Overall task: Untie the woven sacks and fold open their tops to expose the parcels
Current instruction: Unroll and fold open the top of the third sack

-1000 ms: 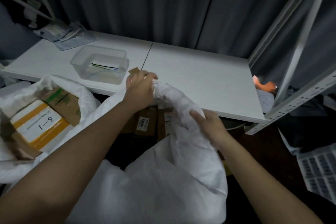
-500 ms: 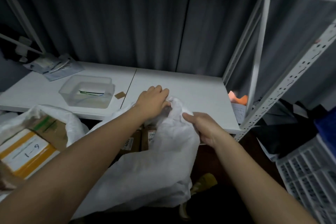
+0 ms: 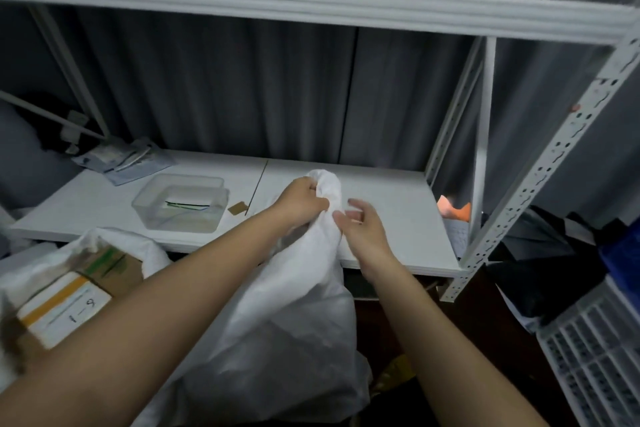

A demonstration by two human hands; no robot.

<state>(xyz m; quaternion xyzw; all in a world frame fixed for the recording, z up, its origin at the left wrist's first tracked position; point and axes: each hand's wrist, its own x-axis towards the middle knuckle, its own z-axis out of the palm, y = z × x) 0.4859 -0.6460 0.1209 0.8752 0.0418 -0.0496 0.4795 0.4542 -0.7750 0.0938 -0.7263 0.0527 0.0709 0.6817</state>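
A white woven sack point(image 3: 287, 329) stands in front of me, its top bunched into a neck. My left hand point(image 3: 300, 199) is closed round that bunched top point(image 3: 329, 184) and holds it up over the shelf board. My right hand point(image 3: 362, 227) is just right of the neck, fingers apart, thumb touching the fabric. At the left a second sack point(image 3: 138, 246) lies with its top folded open, showing cardboard parcels, one with a white and orange label point(image 3: 65, 308). What is inside the held sack is hidden.
A clear plastic tub point(image 3: 180, 203) and a cardboard scrap point(image 3: 237, 208) sit on the white shelf board point(image 3: 391, 218). An upper shelf point(image 3: 311, 7) runs overhead, with a perforated upright point(image 3: 540, 177) at the right. A white crate point(image 3: 595, 357) is on the floor at the right.
The view has tilted up to show the upper shelf. My left hand has raised the sack's bunched top. My right hand has loosened from gripping the sack's neck, fingers now spread.
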